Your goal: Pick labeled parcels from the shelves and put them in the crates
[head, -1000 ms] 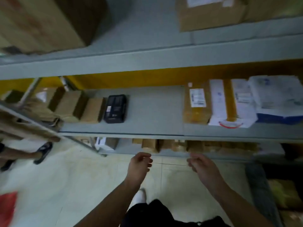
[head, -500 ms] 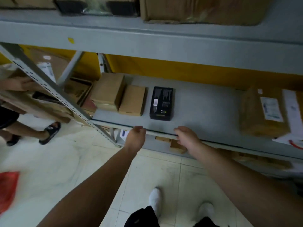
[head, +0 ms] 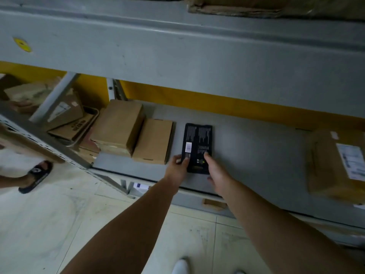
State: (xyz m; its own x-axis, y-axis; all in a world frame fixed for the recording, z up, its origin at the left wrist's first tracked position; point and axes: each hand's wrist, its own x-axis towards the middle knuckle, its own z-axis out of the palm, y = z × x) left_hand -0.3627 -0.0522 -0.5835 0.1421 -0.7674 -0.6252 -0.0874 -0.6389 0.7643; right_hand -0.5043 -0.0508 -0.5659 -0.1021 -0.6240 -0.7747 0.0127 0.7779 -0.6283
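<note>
Both hands at the near end of the black parcel (head: 198, 147) on the shelf (head: 256, 147): left hand (head: 177, 167) pinches its corner, right hand (head: 216, 172) fingers rest flat on top. Looks stiff, light, slick; grip its long edges.

Black box (head: 198, 147): columns of small white print on its top face, too fine to read; a white barcode sticker (head: 188, 146), digits illegible.
Taped brown parcel (head: 335, 165): white shipping label (head: 353, 161), print blurred.
Tilted cardboard carton (head: 65, 113): white label, unreadable.
Flat carton beneath it (head: 73, 128): dark block lettering, not legible.
Shelf beam (head: 177, 48): round yellow sticker (head: 22, 44), marking indistinct.
</note>
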